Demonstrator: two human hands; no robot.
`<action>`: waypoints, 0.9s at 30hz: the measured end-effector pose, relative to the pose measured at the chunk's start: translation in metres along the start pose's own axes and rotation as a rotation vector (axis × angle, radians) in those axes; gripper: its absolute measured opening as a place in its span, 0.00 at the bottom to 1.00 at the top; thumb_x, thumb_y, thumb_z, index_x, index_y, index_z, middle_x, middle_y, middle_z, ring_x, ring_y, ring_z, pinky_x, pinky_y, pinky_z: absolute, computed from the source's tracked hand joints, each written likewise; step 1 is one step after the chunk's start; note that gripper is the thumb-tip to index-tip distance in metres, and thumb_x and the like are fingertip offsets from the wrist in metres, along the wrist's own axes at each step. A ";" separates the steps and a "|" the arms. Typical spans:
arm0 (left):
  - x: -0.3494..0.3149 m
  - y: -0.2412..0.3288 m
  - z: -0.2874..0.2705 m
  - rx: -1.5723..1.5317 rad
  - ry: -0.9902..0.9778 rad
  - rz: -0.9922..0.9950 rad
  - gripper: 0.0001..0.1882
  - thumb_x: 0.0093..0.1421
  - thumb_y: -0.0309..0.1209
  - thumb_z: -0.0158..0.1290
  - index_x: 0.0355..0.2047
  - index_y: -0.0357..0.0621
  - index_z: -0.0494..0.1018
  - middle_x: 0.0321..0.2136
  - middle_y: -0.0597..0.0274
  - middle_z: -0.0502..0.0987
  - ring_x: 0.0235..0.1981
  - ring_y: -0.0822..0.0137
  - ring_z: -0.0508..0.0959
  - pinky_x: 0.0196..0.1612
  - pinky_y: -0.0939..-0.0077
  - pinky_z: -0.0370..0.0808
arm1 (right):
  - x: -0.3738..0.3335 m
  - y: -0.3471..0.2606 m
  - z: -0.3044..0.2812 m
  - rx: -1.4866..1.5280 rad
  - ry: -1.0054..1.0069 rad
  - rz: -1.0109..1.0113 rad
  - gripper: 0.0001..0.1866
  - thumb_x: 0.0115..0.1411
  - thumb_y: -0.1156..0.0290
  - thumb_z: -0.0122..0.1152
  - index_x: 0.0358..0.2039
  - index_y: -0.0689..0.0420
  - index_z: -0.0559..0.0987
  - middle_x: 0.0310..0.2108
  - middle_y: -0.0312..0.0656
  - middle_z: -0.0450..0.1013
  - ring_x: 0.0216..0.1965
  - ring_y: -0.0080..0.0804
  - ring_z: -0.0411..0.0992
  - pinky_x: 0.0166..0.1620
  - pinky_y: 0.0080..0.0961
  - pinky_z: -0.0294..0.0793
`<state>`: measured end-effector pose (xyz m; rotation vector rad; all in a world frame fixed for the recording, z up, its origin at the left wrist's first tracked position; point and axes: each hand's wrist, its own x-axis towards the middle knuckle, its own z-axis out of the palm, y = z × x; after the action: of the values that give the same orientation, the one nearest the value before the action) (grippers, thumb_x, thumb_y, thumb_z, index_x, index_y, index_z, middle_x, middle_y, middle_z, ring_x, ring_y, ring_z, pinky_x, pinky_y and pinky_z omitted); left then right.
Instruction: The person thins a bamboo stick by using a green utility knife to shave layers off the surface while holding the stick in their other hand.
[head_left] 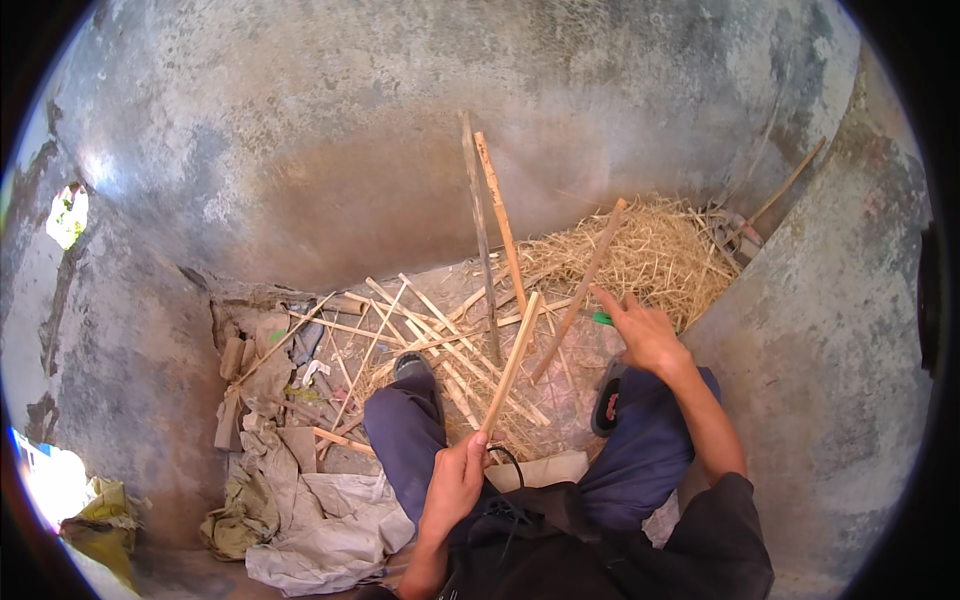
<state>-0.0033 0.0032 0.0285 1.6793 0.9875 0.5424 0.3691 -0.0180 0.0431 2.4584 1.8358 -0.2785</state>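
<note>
My left hand (457,478) grips the lower end of a pale split wooden stick (517,355), which slants up and away over the floor. My right hand (647,332) is to the right, its index finger stretched forward. A small green object (602,319) shows at its fingers; the rest is hidden, so its kind cannot be made out. Close to those fingertips slants a brown stick (582,285); touching or apart, I cannot tell. Two longer poles, a light brown one (498,205) and a grey one (474,200), lean on the wall beyond.
Several pale split sticks (440,335) lie crossed between my feet. Straw (640,250) is heaped at the far right, with a thin stick (790,183) behind it. Crumpled sacking (325,530) and wood scraps (232,385) lie at left. Grey walls (330,130) close in around me.
</note>
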 end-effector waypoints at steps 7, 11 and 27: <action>0.002 0.003 -0.004 -0.060 -0.071 -0.030 0.24 0.86 0.39 0.40 0.53 0.36 0.84 0.19 0.64 0.67 0.21 0.74 0.66 0.28 0.69 0.69 | -0.004 0.003 0.012 0.166 0.282 -0.139 0.48 0.56 0.61 0.82 0.72 0.60 0.64 0.51 0.58 0.81 0.45 0.61 0.84 0.45 0.51 0.85; 0.003 0.002 -0.004 -0.045 -0.084 -0.018 0.25 0.86 0.40 0.39 0.53 0.36 0.84 0.20 0.66 0.67 0.21 0.74 0.67 0.28 0.71 0.68 | -0.009 -0.017 -0.005 0.300 0.286 -0.086 0.38 0.62 0.55 0.78 0.64 0.60 0.71 0.45 0.57 0.83 0.45 0.59 0.85 0.45 0.50 0.85; 0.015 0.021 0.016 0.335 -0.179 0.204 0.18 0.83 0.38 0.46 0.50 0.38 0.81 0.20 0.39 0.73 0.25 0.34 0.76 0.31 0.50 0.72 | -0.007 -0.033 -0.005 0.720 0.203 -0.091 0.26 0.72 0.49 0.68 0.53 0.61 0.84 0.31 0.56 0.82 0.33 0.52 0.84 0.41 0.46 0.81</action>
<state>0.0241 0.0048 0.0416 2.1042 0.8125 0.3628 0.3363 -0.0141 0.0512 2.9286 2.2340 -0.8596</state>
